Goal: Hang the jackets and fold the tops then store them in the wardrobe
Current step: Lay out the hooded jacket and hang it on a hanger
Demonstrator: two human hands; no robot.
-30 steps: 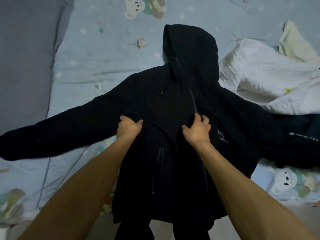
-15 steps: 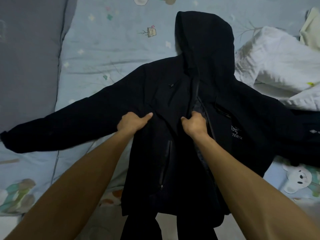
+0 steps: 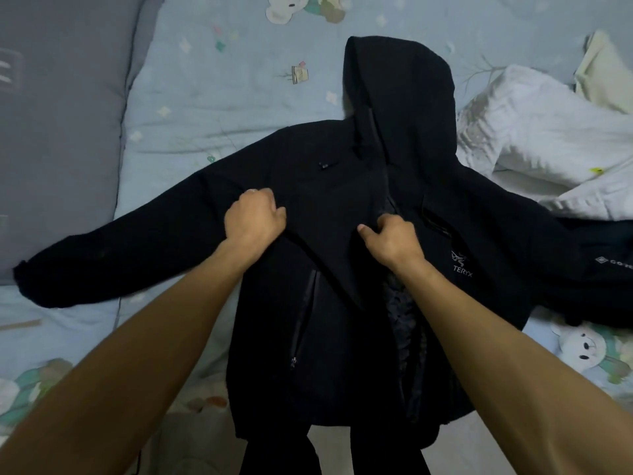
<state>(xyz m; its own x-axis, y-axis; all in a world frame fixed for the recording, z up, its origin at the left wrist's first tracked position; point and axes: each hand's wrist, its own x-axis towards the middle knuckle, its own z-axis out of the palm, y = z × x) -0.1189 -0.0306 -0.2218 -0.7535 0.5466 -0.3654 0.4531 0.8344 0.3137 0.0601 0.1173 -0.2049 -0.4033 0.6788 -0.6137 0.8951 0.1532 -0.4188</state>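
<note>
A black hooded jacket (image 3: 335, 200) lies front-up on the bed, sleeves spread wide and hood pointing away from me. Its front is partly open, showing dark quilted lining near the zip. My left hand (image 3: 253, 217) grips a fold of the jacket's left front panel near the chest. My right hand (image 3: 390, 238) grips the zip edge of the same panel at the centre. The panel is pulled taut between both hands. No hanger is visible.
The bed has a pale blue sheet (image 3: 212, 108) printed with cartoon bears. A grey pillow (image 3: 58, 132) lies at the left. White crumpled clothing (image 3: 548, 132) is piled at the right, touching the jacket's sleeve. My dark-trousered legs (image 3: 325, 454) stand at the bed's near edge.
Both hands have kept hold of the left front panel and shifted it: the left hand moved up and left, the front opened wider and more lining shows. The camera view shifted slightly.
</note>
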